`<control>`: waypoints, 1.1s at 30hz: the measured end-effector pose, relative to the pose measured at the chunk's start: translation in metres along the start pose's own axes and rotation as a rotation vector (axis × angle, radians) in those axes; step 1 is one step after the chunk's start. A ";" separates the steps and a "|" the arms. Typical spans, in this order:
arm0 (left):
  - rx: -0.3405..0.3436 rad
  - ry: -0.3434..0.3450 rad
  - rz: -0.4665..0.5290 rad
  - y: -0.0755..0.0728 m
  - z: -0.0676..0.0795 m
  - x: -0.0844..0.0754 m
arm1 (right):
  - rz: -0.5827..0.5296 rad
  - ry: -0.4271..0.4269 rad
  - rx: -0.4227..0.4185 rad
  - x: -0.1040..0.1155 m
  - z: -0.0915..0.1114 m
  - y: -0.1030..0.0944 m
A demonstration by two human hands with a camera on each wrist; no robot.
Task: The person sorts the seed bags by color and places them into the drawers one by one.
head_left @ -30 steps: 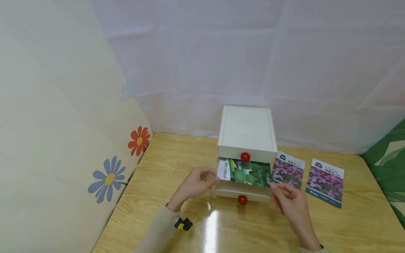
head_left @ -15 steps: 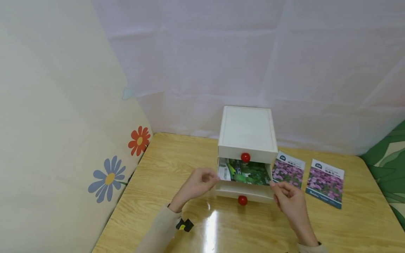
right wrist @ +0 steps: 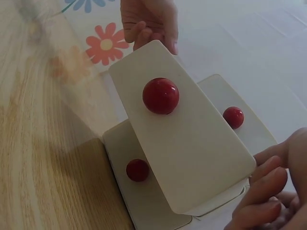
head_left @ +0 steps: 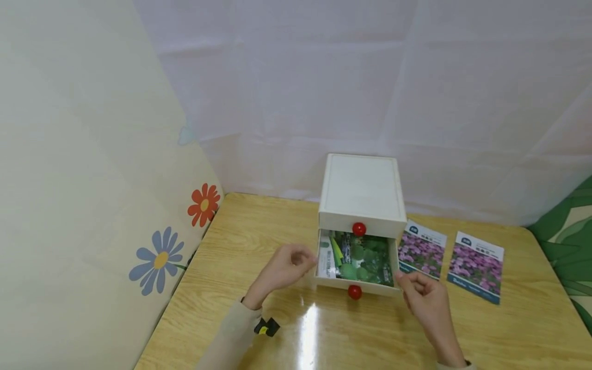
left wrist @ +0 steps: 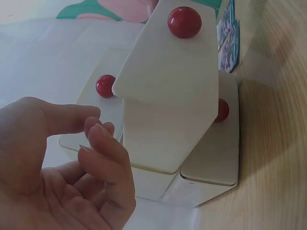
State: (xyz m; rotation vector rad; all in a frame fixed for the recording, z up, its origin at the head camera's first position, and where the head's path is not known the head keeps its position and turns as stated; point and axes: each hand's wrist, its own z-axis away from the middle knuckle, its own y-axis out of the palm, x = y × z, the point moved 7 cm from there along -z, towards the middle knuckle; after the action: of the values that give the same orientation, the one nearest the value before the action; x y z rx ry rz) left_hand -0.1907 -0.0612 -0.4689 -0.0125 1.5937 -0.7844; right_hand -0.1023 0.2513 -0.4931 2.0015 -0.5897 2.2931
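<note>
A white drawer cabinet (head_left: 363, 187) with red round knobs stands on the table, its middle drawer (right wrist: 192, 148) pulled out. Flat in that drawer lies a printed packet (head_left: 365, 259) picturing green round fruit. My left hand (head_left: 285, 268) is at the drawer's left side, thumb and forefinger close together with nothing visible between them. At the right front corner is my right hand (head_left: 427, 303), fingers loosely bent and holding nothing visible; whether its fingertips touch the drawer I cannot tell. The top and bottom drawers are closed.
Two packets with pink flowers, a nearer one (head_left: 423, 249) and a farther one (head_left: 476, 267), lie right of the cabinet on the wooden table (head_left: 259, 221). A pale cloth (head_left: 287, 103) hangs behind, and a flower-printed panel (head_left: 92, 154) borders the left side.
The green-fruit packet has dropped from between the hands, above the drawer, to lie flat inside it. Both hands have let go and stay near the drawer's sides.
</note>
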 end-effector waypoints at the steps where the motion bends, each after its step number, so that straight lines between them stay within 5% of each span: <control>1: -0.007 0.007 -0.007 -0.001 0.000 0.000 | 0.008 -0.005 -0.002 0.000 0.001 0.000; 7: -0.041 0.057 -0.022 -0.007 -0.003 -0.006 | 0.006 -0.117 -0.124 0.004 0.012 -0.004; 11: -0.067 0.096 -0.031 -0.014 -0.007 -0.012 | -0.101 -0.163 -0.198 0.005 0.020 -0.006; 26: -0.181 0.161 0.038 -0.035 -0.024 -0.024 | -0.125 -0.081 -0.109 -0.008 0.040 0.018; 33: -0.260 0.269 0.079 -0.038 -0.038 -0.036 | -0.129 0.069 0.013 -0.026 0.050 0.048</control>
State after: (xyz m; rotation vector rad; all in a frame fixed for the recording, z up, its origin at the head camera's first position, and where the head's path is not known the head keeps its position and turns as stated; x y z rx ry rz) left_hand -0.2333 -0.0567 -0.4204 -0.0330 1.9317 -0.5289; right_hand -0.0644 0.1967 -0.5255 1.8966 -0.4291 2.2851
